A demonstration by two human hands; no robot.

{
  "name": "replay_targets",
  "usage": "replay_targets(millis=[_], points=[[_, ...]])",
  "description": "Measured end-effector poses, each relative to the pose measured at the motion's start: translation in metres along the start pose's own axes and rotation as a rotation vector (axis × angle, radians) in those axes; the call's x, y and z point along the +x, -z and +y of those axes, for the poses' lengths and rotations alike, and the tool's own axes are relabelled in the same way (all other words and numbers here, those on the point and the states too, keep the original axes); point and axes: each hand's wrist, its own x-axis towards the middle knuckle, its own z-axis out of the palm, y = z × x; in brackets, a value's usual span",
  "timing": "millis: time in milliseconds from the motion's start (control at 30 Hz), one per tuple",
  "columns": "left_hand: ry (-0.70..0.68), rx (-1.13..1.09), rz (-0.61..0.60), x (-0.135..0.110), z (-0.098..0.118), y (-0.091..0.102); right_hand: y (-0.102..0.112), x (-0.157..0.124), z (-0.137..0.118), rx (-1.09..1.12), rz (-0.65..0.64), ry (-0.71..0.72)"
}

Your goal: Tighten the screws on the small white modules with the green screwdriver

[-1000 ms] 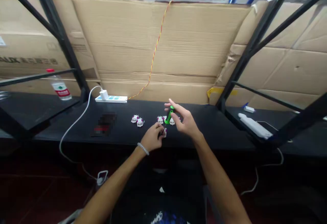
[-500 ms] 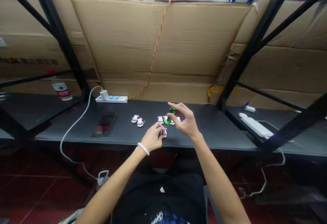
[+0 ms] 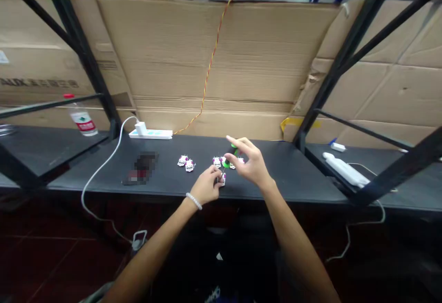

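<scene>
Cardboard [image 3: 207, 54] backs the black surface [image 3: 293, 169]; your R fingers [image 3: 247, 148] grip a screwdriver [image 3: 226, 164], L fingers [image 3: 213, 174] pinch a white pc. [image 3: 223, 180], w/ similar pcs. [image 3: 216, 161] just beyond them.

Compared with a second ago, the right hand [image 3: 251, 162] has slid its thumb farther left across the screwdriver [image 3: 226, 164], whose handle now shows more black and less green.

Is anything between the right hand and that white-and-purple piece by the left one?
Yes, the green-and-black screwdriver, which the right hand holds slanting down toward the white-and-purple piece by the left hand.
</scene>
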Motion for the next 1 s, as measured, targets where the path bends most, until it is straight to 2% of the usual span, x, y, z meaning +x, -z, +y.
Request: replay_targets(millis=[133, 333, 500, 667, 833, 1000], points=[[0.005, 0.006, -0.005, 0.0002, -0.0007, -0.0007, 0.0009, -0.0012, -0.0006, 0.158, -0.092, -0.003], [-0.01, 0.003, -0.001, -0.0005, -0.0035, -0.0021, 0.0019, 0.001, -0.0015, 0.007, -0.02, -0.025], [-0.001, 0.009, -0.001, -0.0001, -0.0022, -0.0021, 0.0031, -0.001, 0.0004, 0.168, -0.132, -0.012], [-0.012, 0.005, 0.003, -0.0002, -0.0033, -0.0027, 0.0026, -0.0001, -0.001, 0.001, -0.036, -0.008], [0.002, 0.012, -0.003, -0.0002, -0.0029, -0.0024, 0.0007, -0.0011, -0.0013, 0.092, -0.101, 0.027], [-0.002, 0.02, -0.004, -0.0002, -0.0019, -0.0016, -0.0009, -0.0009, -0.0004, -0.012, 0.002, 0.005]])
